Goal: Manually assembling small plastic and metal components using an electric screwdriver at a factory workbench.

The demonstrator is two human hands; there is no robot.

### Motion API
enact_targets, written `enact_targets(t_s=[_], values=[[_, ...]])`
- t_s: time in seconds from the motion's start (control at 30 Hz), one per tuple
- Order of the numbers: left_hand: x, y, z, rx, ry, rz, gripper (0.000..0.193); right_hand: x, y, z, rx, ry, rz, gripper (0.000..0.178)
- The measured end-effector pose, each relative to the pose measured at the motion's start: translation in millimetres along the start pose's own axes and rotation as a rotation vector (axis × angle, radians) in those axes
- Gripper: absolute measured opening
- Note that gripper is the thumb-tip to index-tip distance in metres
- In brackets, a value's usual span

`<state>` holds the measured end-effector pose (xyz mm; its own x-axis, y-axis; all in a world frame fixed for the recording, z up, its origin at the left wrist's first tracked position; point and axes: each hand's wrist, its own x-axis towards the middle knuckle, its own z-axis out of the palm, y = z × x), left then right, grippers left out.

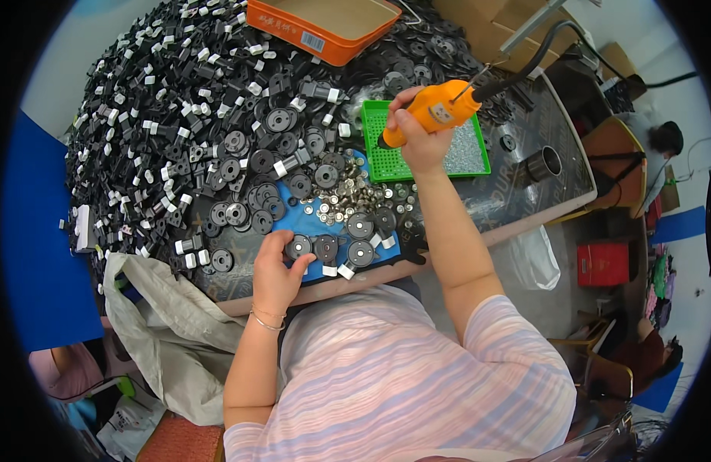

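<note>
The green tray (pixel 384 163) has small silvery bits (pixel 465 151) heaped in its right part; its left part shows bare grid. Over that grid the right hand (pixel 425 145) grips an orange driver (pixel 434 109). The left hand (pixel 275 276), thumb and forefinger parted, is at a black disc (pixel 298 246) on the blue mat (pixel 300 219); I cannot tell whether it grips. An orange box (pixel 294 40) with a tan inside sits beyond, among black parts (pixel 178 100).

My left forearm (pixel 252 366) reaches forward; the left hand (pixel 275 269) lies low, back upward, thumb (pixel 300 266) apart from the forefinger. Whether they pinch, I cannot tell. My right forearm (pixel 454 231) extends farther, angled inward; the right hand (pixel 422 142) is closed, fingers wrapped round in a grip.
</note>
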<state>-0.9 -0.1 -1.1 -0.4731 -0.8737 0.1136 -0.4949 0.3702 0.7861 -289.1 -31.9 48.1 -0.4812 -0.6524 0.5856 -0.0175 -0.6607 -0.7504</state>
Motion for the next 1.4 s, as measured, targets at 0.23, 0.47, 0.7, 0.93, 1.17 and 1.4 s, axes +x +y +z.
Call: enact_targets(t_s=[0.23, 0.47, 0.7, 0.93, 1.17, 1.4], values=[[0, 3, -1, -0.058, -0.003, -0.049, 0.045, 1, -1, 5, 0.021, 0.007, -0.002, 0.023], [0, 2, 0, -0.065, 0.015, -0.012, 0.045, 5, 1, 5, -0.004, 0.009, 0.023, 0.024], [-2, 4, -1, -0.079, 0.034, -0.024, 0.043, 6, -31, 11, 0.221, 0.014, -0.027, 0.023], [-2, 4, -1, -0.114, 0.048, -0.027, 0.041, -37, -59, 62, 0.385, -0.380, 0.142, 0.029], [-1, 5, -2, -0.135, 0.037, -0.039, 0.041, -63, -37, 109, 0.327, -0.608, 0.185, 0.029], [-1, 4, -2, -0.165, 0.020, -0.038, 0.039, -65, -26, 120, 0.289, -0.662, 0.224, 0.026]])
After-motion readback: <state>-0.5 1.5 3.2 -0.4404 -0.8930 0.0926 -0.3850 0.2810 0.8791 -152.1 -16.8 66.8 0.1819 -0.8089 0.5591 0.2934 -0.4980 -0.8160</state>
